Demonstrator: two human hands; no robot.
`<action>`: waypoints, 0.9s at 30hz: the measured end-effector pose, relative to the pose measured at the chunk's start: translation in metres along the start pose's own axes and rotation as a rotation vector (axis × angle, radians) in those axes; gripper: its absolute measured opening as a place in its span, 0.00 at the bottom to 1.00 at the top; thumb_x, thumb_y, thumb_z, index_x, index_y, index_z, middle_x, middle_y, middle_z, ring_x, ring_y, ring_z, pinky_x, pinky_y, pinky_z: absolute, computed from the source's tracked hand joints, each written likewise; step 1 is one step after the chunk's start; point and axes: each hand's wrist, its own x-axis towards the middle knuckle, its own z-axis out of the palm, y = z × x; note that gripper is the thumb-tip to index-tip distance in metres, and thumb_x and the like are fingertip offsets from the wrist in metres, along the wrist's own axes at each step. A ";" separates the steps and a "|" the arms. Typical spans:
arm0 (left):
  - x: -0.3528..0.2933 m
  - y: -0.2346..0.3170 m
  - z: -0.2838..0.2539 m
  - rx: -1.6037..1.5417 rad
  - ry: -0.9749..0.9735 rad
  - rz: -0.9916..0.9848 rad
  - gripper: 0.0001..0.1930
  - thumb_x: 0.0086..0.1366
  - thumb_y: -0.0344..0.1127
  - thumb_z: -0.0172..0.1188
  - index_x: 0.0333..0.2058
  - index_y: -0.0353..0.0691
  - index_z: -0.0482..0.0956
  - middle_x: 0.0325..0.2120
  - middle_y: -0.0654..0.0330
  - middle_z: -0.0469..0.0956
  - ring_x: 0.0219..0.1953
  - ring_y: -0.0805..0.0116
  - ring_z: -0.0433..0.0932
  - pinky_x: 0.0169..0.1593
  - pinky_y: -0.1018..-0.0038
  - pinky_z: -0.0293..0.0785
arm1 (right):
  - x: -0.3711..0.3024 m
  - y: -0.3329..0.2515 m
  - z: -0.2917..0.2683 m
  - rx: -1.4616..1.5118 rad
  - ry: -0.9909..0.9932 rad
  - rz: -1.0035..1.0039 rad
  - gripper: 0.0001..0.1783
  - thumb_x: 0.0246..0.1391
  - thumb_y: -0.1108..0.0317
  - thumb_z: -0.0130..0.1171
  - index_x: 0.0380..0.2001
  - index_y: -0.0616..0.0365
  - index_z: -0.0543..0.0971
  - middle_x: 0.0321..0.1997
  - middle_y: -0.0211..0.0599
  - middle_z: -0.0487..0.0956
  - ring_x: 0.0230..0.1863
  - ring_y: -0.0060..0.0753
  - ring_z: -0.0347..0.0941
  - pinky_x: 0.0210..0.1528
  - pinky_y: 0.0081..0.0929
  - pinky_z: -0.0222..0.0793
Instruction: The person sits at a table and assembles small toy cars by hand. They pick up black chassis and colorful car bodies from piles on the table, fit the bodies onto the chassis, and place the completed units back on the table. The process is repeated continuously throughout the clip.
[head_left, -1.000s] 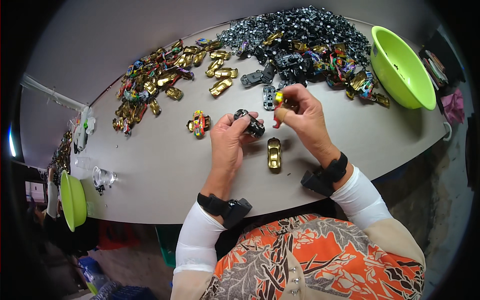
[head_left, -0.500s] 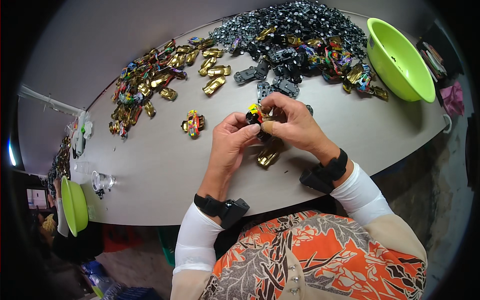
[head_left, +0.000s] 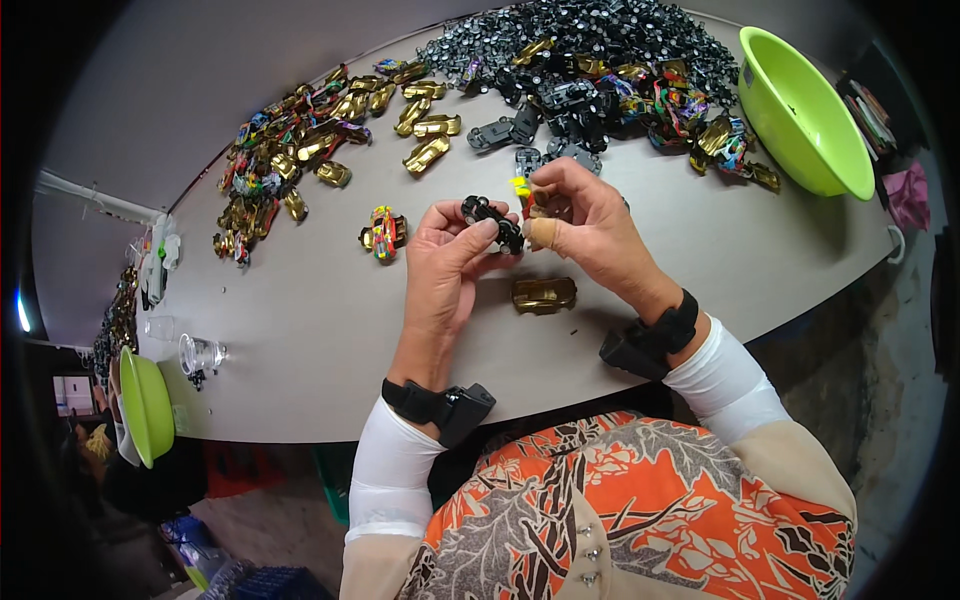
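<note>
Between the thumb and fingers of my left hand is a black toy car chassis, tilted with its wheels showing. My right hand, with a tan wrap around the thumb, pinches a yellow and red toy car body; the fingers hide most of it. The two parts are close together but look apart. A gold toy car body lies on the table just below my hands. Off to the left of my left hand rests a multicoloured toy car.
A heap of dark chassis covers the far table. Gold and coloured bodies are piled at far left. Green basins stand at the right and left edge. A clear cup is nearer left. Another person's arm shows beyond.
The black chassis has moved left with my left hand, away from the coloured body in my right hand. The gold body beneath shows fully now and lies differently.
</note>
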 end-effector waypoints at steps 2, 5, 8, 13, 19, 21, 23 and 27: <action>-0.001 0.001 0.002 -0.008 -0.007 0.016 0.13 0.54 0.25 0.60 0.38 0.37 0.68 0.38 0.52 0.76 0.38 0.66 0.78 0.35 0.69 0.82 | -0.001 -0.002 0.000 0.001 0.030 -0.022 0.15 0.47 0.78 0.57 0.39 0.60 0.68 0.34 0.29 0.74 0.34 0.13 0.70 0.36 0.16 0.69; -0.001 0.001 0.003 -0.009 -0.018 0.001 0.17 0.54 0.25 0.60 0.43 0.36 0.68 0.38 0.53 0.75 0.39 0.66 0.77 0.36 0.68 0.82 | -0.002 0.002 0.001 0.008 0.007 -0.037 0.14 0.47 0.78 0.57 0.39 0.60 0.68 0.34 0.28 0.74 0.34 0.13 0.69 0.36 0.15 0.69; -0.001 0.001 0.002 -0.017 -0.026 -0.011 0.19 0.54 0.25 0.60 0.45 0.37 0.68 0.38 0.53 0.75 0.39 0.66 0.77 0.37 0.67 0.81 | 0.000 0.007 0.002 -0.026 0.002 -0.067 0.14 0.47 0.78 0.57 0.38 0.60 0.68 0.33 0.28 0.73 0.33 0.13 0.69 0.35 0.15 0.69; -0.003 0.001 0.004 -0.009 -0.029 -0.014 0.19 0.54 0.24 0.60 0.45 0.37 0.69 0.38 0.54 0.76 0.38 0.66 0.77 0.38 0.68 0.81 | -0.002 0.004 0.004 -0.052 -0.004 -0.065 0.13 0.47 0.78 0.56 0.37 0.59 0.67 0.32 0.29 0.74 0.33 0.13 0.69 0.35 0.16 0.68; -0.005 0.002 0.006 0.055 -0.054 -0.015 0.20 0.53 0.22 0.60 0.46 0.34 0.69 0.38 0.53 0.75 0.39 0.66 0.77 0.39 0.69 0.80 | -0.001 0.011 0.001 -0.167 -0.026 -0.076 0.16 0.46 0.77 0.56 0.40 0.60 0.67 0.31 0.31 0.73 0.30 0.16 0.67 0.33 0.17 0.66; -0.006 0.003 0.007 0.049 -0.072 -0.028 0.20 0.53 0.22 0.60 0.46 0.33 0.69 0.39 0.53 0.75 0.39 0.66 0.77 0.39 0.69 0.80 | -0.002 0.009 0.000 -0.227 -0.032 -0.098 0.19 0.45 0.77 0.57 0.42 0.60 0.67 0.32 0.31 0.72 0.29 0.17 0.66 0.33 0.17 0.65; -0.007 0.005 0.007 0.064 -0.074 -0.017 0.20 0.53 0.22 0.60 0.47 0.32 0.70 0.38 0.54 0.76 0.38 0.66 0.78 0.38 0.70 0.81 | -0.003 0.003 0.000 -0.275 -0.043 -0.107 0.21 0.43 0.77 0.57 0.44 0.60 0.68 0.32 0.31 0.71 0.29 0.17 0.65 0.33 0.17 0.65; -0.007 0.003 0.006 0.083 -0.081 0.010 0.19 0.53 0.22 0.60 0.46 0.31 0.72 0.37 0.55 0.77 0.36 0.68 0.78 0.36 0.73 0.81 | -0.003 0.005 0.000 -0.328 -0.091 -0.228 0.20 0.42 0.77 0.57 0.43 0.60 0.71 0.37 0.34 0.71 0.33 0.21 0.68 0.34 0.18 0.66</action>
